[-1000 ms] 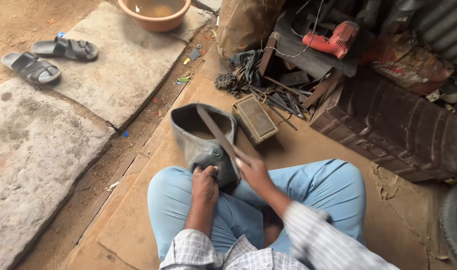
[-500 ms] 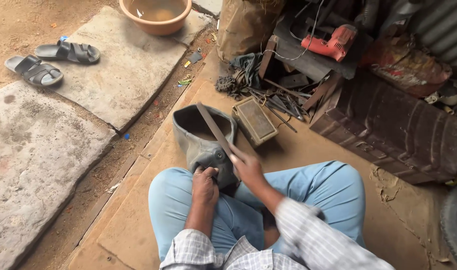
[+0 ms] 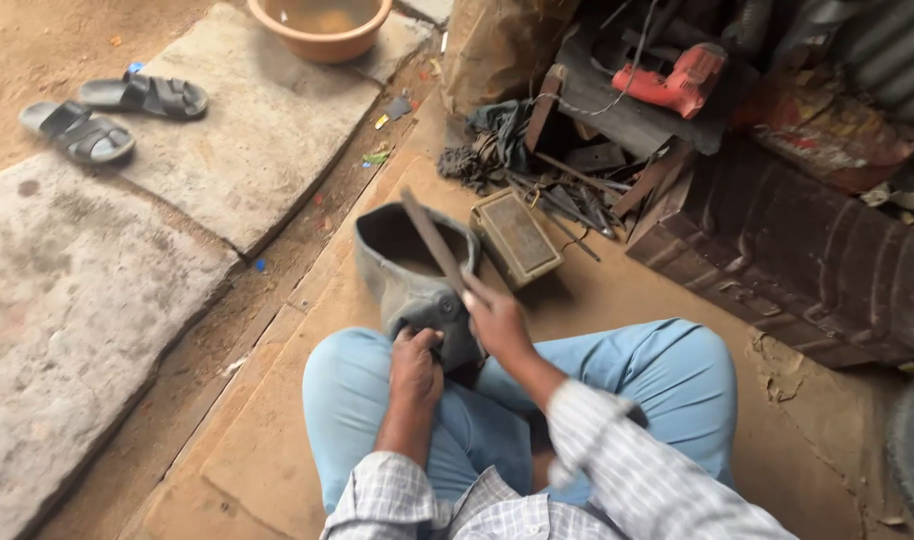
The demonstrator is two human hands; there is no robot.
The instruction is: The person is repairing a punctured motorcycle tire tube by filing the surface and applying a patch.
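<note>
Seated cross-legged, dark grey boot (image 3: 409,262) propped against my knees, just ahead of both hands. Its long axis runs away from me, open mouth pointing forward and up, the narrow end pressed down toward my lap.

My left hand (image 3: 415,362) is curled tight around the boot's near end, fingers wrapped over it, no gap showing.

My right hand (image 3: 497,322) is closed around the near end of a flat metal file (image 3: 433,240). The file slants up and to the left from that hand, lying across the boot's rim with its far tip over the opening.

Just right of the file's tip sits a small rectangular metal box (image 3: 518,237). Beyond it, a heap of scrap tools (image 3: 557,190), and a red power drill (image 3: 669,84) well past my right hand.
</note>
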